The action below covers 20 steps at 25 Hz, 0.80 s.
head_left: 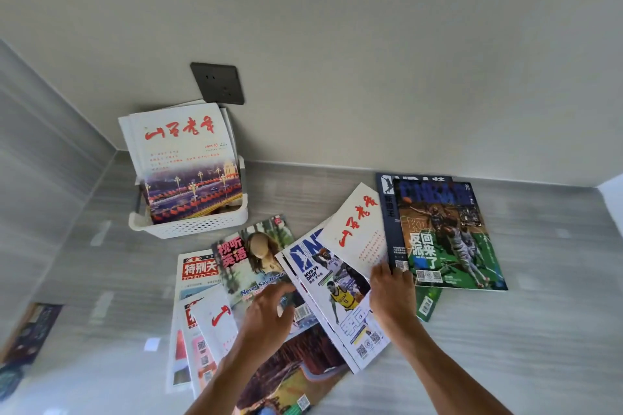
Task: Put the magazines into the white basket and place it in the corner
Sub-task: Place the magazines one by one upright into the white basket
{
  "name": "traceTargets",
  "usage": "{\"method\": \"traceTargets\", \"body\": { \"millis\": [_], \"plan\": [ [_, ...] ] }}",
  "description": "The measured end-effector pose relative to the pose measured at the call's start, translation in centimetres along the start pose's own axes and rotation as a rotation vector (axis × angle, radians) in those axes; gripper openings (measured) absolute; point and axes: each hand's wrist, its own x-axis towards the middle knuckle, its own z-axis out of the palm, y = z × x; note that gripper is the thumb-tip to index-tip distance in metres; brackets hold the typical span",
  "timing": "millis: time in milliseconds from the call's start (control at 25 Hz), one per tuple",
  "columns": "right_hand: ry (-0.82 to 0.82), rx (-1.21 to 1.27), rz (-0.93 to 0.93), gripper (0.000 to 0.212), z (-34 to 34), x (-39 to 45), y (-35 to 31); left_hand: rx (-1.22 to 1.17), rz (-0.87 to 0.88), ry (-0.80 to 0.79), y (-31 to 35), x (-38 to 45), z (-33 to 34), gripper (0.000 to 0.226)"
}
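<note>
Right hand (391, 293) fingers pinch the white magazine (359, 229); left hand (269, 313) fingers hover spread over the pile.

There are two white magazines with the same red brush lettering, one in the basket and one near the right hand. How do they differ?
The basket magazine stands propped upright in the white basket; the floor magazine lies flat among the scattered pile. The basket magazine's whole cover shows, night-scene photo included; the floor magazine's lower part is hidden under the right hand, which touches it. Both share the white cover and red title.
</note>
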Motion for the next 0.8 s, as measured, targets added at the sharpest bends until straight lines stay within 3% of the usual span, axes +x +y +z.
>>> {"method": "traceTargets", "body": {
  "millis": [120,280,320,440,480,560,600,640,720,800],
  "plan": [
    [0.061,0.077,0.009,0.026,-0.7,-1.3,0.3,-0.025,-0.013,0.036,0.1,-0.6,-0.5,0.032],
    [0.187,0.359,-0.008,0.019,-4.1,-2.1,0.9,-0.104,-0.008,0.088,1.3,-0.8,-1.3,0.023],
    [0.238,0.448,-0.020,0.015,-5.8,-2.2,0.2,-0.209,0.016,0.064,2.3,-0.9,-1.8,0.026],
    [0.333,0.722,-0.186,0.015,-9.9,-3.8,-4.4,-0.672,-0.064,-0.117,5.5,0.0,-3.2,0.066],
    [0.287,0.834,-0.270,0.014,-10.6,-4.9,-6.4,-0.726,-0.116,-0.083,5.8,0.4,-3.6,0.058],
    [0.049,1.101,-0.388,0.011,-11.0,-6.1,-9.5,-0.646,-0.212,0.102,5.1,1.0,-5.4,0.013],
    [-0.072,1.239,-0.398,0.012,-11.2,-5.9,-10.1,-0.602,-0.192,0.166,4.1,1.0,-6.1,0.012],
    [-0.122,1.337,-0.352,0.020,-11.3,-5.3,-10.3,-0.604,-0.161,0.201,3.1,0.7,-7.2,0.025],
    [-0.075,1.452,-0.148,0.053,-11.6,-3.2,-10.1,-0.701,-0.028,0.186,1.2,-0.2,-9.8,0.040],
    [-0.163,1.553,0.041,0.074,-12.3,-0.4,-9.9,-0.763,0.064,0.156,-0.4,-0.9,-12.4,0.035]
  ]
}}
